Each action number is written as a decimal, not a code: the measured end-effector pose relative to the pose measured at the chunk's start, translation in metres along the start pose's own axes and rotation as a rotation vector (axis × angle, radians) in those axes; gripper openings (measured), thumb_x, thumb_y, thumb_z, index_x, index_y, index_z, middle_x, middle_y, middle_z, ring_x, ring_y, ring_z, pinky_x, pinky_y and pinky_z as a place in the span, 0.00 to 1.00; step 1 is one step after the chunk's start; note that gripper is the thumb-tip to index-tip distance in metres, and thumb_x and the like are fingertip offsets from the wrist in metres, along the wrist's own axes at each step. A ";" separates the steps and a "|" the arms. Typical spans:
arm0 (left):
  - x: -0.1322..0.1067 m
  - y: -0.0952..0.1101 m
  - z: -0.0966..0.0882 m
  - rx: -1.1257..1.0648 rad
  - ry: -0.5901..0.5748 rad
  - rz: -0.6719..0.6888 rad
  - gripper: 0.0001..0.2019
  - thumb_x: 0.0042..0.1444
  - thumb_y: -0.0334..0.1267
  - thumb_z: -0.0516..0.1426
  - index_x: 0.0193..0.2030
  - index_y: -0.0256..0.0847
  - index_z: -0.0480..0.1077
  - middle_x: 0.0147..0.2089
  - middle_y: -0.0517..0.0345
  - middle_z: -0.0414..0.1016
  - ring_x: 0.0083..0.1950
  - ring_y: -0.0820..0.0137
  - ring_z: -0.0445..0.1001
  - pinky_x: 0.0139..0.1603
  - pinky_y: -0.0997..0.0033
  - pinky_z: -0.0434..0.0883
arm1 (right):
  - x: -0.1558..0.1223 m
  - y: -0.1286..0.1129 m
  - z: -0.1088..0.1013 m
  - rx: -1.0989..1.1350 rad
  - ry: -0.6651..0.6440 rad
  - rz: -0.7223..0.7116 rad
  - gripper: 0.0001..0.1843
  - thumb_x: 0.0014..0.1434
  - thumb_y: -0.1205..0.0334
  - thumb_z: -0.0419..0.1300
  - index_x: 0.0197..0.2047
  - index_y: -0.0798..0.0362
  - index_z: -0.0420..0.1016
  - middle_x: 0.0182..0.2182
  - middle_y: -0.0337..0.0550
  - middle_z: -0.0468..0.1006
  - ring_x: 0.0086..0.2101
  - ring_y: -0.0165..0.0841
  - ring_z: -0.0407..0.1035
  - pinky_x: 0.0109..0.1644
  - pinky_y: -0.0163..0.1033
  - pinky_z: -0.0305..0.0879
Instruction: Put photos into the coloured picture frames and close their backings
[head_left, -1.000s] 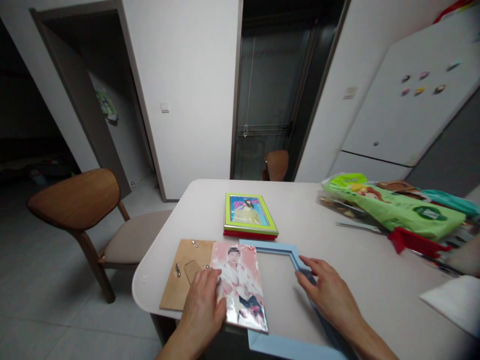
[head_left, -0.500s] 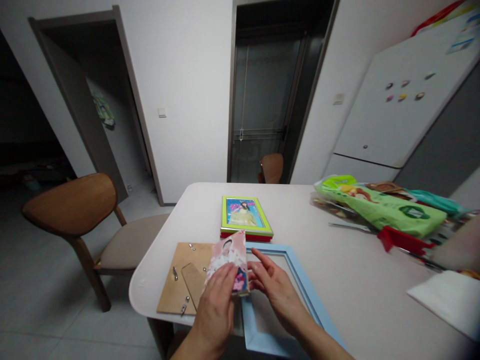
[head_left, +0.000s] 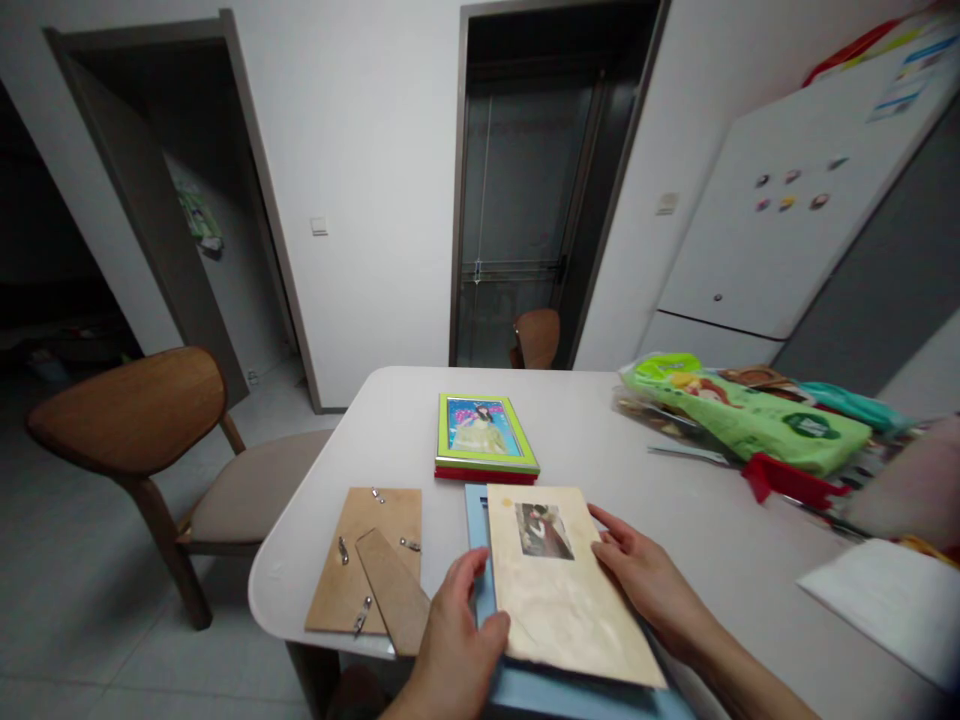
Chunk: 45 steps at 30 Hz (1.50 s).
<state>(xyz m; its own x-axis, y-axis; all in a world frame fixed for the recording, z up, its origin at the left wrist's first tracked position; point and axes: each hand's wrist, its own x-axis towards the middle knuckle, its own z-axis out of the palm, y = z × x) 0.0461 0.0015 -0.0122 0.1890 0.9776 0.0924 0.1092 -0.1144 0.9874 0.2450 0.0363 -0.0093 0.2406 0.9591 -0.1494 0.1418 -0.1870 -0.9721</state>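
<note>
Over the light blue picture frame [head_left: 480, 510] is a cream sheet [head_left: 559, 610] with a small printed picture near its top. My left hand [head_left: 461, 630] is at the sheet's left edge, its thumb lapping over the paper. My right hand [head_left: 645, 575] grips the right edge, with some fingers hidden beneath. The sheet covers most of the frame. Left of it lies a brown backing board [head_left: 337, 590], with metal clips and a stand leg [head_left: 394, 590] angled outward. Beyond my hands, a green picture frame [head_left: 487, 460] showing a figure in a yellow dress rests on something red.
On the table's right side are a green package [head_left: 795, 420], a red object [head_left: 795, 485], a grey utensil [head_left: 686, 453] and white paper [head_left: 885, 610]. A wooden chair [head_left: 142, 410] stands left of the table [head_left: 360, 440]. A white fridge [head_left: 787, 220] is at back right.
The pink photos held in my hands no longer show; the cream sheet is between them instead. Both hands have moved right, over the blue frame, uncovering more of the backing board.
</note>
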 end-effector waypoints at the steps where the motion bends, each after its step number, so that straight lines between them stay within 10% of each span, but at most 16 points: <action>1: -0.002 -0.004 0.000 0.112 -0.051 0.038 0.26 0.39 0.25 0.51 0.50 0.35 0.59 0.54 0.49 0.61 0.56 0.65 0.58 0.57 0.65 0.54 | 0.003 0.003 -0.004 -0.059 0.002 -0.017 0.32 0.46 0.64 0.49 0.56 0.60 0.52 0.16 0.32 0.66 0.17 0.27 0.62 0.19 0.31 0.55; 9: -0.006 -0.017 0.003 0.660 -0.458 0.194 0.32 0.37 0.37 0.60 0.52 0.33 0.58 0.58 0.37 0.53 0.59 0.53 0.49 0.57 0.46 0.44 | 0.012 0.010 0.006 -0.640 0.076 -0.200 0.25 0.47 0.65 0.45 0.49 0.60 0.63 0.24 0.41 0.74 0.25 0.32 0.67 0.30 0.35 0.60; 25: -0.008 -0.019 -0.019 0.707 -0.501 0.332 0.35 0.38 0.41 0.60 0.55 0.40 0.54 0.57 0.45 0.56 0.58 0.57 0.53 0.57 0.53 0.50 | 0.006 0.018 0.023 -0.982 0.132 -0.475 0.23 0.51 0.61 0.48 0.52 0.54 0.58 0.38 0.48 0.66 0.38 0.37 0.63 0.40 0.40 0.60; 35: -0.034 -0.037 -0.147 1.064 0.005 0.028 0.33 0.35 0.27 0.59 0.53 0.41 0.58 0.59 0.48 0.53 0.59 0.58 0.51 0.57 0.55 0.52 | -0.056 -0.017 0.142 -0.768 -0.358 -0.637 0.29 0.41 0.55 0.59 0.49 0.51 0.62 0.40 0.47 0.67 0.40 0.40 0.60 0.44 0.44 0.56; 40: -0.032 -0.044 -0.158 1.052 0.037 0.101 0.30 0.36 0.29 0.61 0.50 0.40 0.62 0.56 0.46 0.59 0.57 0.60 0.57 0.56 0.60 0.57 | -0.061 -0.010 0.167 -0.640 -0.440 -0.616 0.33 0.37 0.67 0.57 0.51 0.52 0.59 0.42 0.47 0.63 0.42 0.37 0.59 0.46 0.40 0.57; 45: -0.023 -0.035 -0.135 1.006 0.032 0.311 0.28 0.37 0.40 0.63 0.49 0.39 0.63 0.54 0.43 0.62 0.54 0.58 0.60 0.52 0.57 0.61 | -0.062 -0.022 0.123 -0.494 -0.405 -0.659 0.31 0.39 0.72 0.52 0.50 0.53 0.59 0.41 0.46 0.62 0.43 0.34 0.59 0.49 0.39 0.56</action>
<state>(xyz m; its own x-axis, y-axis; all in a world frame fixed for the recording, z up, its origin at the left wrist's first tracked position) -0.0938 0.0065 -0.0316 0.3235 0.8824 0.3416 0.8225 -0.4408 0.3595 0.1086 0.0070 -0.0009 -0.3762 0.8877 0.2655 0.5475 0.4441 -0.7093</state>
